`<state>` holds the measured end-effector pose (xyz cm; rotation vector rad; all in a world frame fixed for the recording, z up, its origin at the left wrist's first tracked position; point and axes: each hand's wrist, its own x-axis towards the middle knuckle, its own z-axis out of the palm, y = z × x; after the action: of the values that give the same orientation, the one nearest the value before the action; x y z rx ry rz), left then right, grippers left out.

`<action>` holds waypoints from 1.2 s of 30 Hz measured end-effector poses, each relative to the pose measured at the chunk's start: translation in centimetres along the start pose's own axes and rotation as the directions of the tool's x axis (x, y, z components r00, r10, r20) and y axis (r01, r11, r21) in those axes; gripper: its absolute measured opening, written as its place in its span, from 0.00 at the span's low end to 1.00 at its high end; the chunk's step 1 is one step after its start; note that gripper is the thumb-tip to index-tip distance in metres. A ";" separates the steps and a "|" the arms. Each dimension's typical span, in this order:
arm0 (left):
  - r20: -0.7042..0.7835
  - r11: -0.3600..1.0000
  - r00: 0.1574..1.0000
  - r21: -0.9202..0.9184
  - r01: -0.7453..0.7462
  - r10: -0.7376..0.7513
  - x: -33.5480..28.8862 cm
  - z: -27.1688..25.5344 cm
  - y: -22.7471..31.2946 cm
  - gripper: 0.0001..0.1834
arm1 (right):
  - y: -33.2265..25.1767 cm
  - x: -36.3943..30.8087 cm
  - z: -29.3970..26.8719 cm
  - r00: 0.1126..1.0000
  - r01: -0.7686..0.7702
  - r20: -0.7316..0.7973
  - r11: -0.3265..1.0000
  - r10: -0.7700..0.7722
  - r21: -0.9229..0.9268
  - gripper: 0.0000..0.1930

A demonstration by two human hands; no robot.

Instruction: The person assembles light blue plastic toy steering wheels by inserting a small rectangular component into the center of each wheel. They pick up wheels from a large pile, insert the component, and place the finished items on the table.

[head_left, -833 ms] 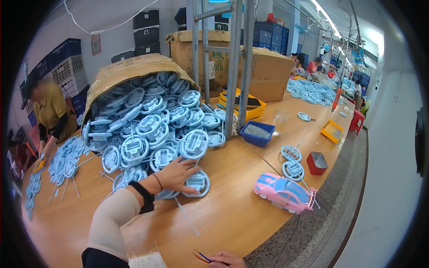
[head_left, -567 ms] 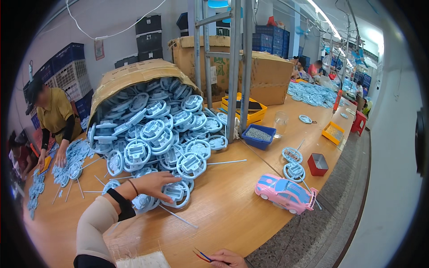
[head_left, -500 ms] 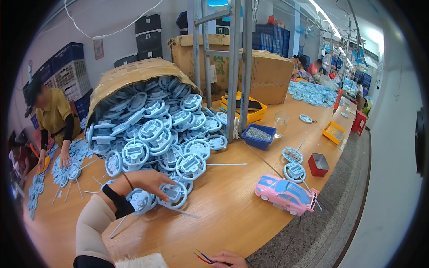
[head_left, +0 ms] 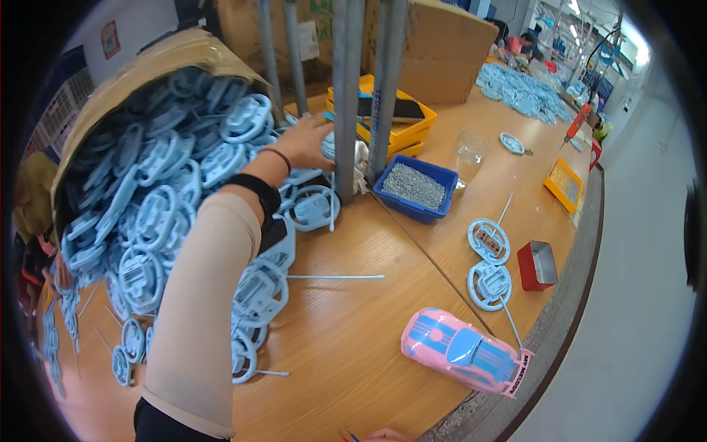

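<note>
My left hand (head_left: 300,144) reaches over the right side of a heap of light blue plastic steering-wheel-shaped parts (head_left: 156,217), close to a grey metal post. Just under its fingertips is one light blue part (head_left: 328,146). The post and the hand itself hide the grip. At the lower edge only the top of my right hand (head_left: 387,435) shows, closed, with the ends of thin red and blue wires (head_left: 349,436) beside its fingers. A pink toy car (head_left: 465,352) with blue stripes lies to the right, near two joined blue wheel parts (head_left: 489,286).
A cardboard box (head_left: 96,96) on its side spills the heap. Metal posts (head_left: 347,96) stand upright by a blue tray of small screws (head_left: 414,188). Nearby are yellow trays (head_left: 423,121), a clear cup (head_left: 469,153) and a red tin (head_left: 537,265). At far left, a co-worker's hand (head_left: 63,276) shows.
My left hand has moved from the front of the heap up and away, to beside the metal post. The view has shifted, and my right hand sits lower, mostly out of the picture.
</note>
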<state>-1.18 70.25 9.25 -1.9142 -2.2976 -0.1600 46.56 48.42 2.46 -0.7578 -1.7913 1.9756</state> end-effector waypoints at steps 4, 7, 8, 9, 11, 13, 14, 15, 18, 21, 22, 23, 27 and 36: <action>0.261 0.980 0.960 0.193 0.052 -0.102 3.1 -0.3 0.0 0.52 | -0.7 0.9 -0.1 1.000 -0.028 0.012 1.000 0.028 0.008 0.09; 0.365 0.953 0.907 0.282 0.108 -0.211 3.2 -0.1 -0.2 0.52 | -1.1 1.3 -0.2 0.995 -0.074 0.065 0.997 0.075 -0.021 0.09; 0.405 0.945 0.879 0.298 0.133 -0.251 2.7 0.0 -0.4 0.51 | -1.2 1.3 -0.3 0.992 -0.090 0.086 0.996 0.092 -0.025 0.09; 0.418 0.966 0.883 0.225 0.127 -0.214 2.8 0.1 -0.4 0.51 | -1.3 1.5 -0.3 0.991 -0.098 0.091 0.995 0.100 -0.031 0.09; 0.437 0.990 0.888 0.078 0.121 -0.143 1.6 0.7 -0.5 0.49 | -1.5 1.8 -0.2 0.993 -0.090 0.076 0.996 0.091 -0.008 0.09; 0.310 0.993 0.949 0.119 0.022 -0.058 -1.1 0.6 0.7 0.48 | -1.7 1.9 -0.2 0.995 -0.080 0.054 0.997 0.079 0.017 0.09; 0.292 0.992 0.955 0.128 0.015 -0.052 -2.1 0.2 1.5 0.48 | -1.8 1.9 -0.1 0.996 -0.081 0.038 0.996 0.080 0.026 0.08; 0.303 0.992 0.951 0.123 0.017 -0.054 -3.1 -0.1 1.5 0.49 | -1.8 1.9 -0.1 0.996 -0.080 0.033 0.996 0.079 0.031 0.08; 0.333 0.994 0.942 0.113 0.012 -0.049 -5.6 -0.5 1.0 0.50 | -2.4 2.0 -0.3 0.991 -0.122 0.048 0.993 0.122 0.002 0.08; 0.280 0.994 0.960 0.096 -0.045 0.016 -8.5 0.3 0.6 0.51 | -2.0 1.6 -0.1 0.993 -0.111 0.028 0.994 0.111 0.000 0.08; 0.292 0.996 0.956 0.082 -0.039 0.013 -9.5 0.1 1.3 0.50 | -2.0 1.6 -0.1 0.995 -0.100 0.018 0.995 0.100 0.000 0.07; 0.305 0.997 0.952 0.068 -0.034 0.011 -10.6 -0.3 2.1 0.50 | -2.1 1.6 -0.1 0.996 -0.090 0.009 0.996 0.090 0.000 0.07; 0.300 0.993 0.953 0.086 -0.080 0.051 -15.5 -1.8 3.9 0.47 | -1.7 1.5 -0.1 1.000 -0.025 0.000 1.000 0.025 -0.009 0.07; 0.627 0.967 0.737 -0.145 -0.209 0.253 -17.8 -8.0 2.5 0.34 | -2.1 1.5 -0.2 1.000 0.005 -0.004 1.000 -0.005 -0.006 0.08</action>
<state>4.74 52.10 13.84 -2.5788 -2.3878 0.5519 45.33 49.72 4.27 -0.7579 -1.7955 1.9649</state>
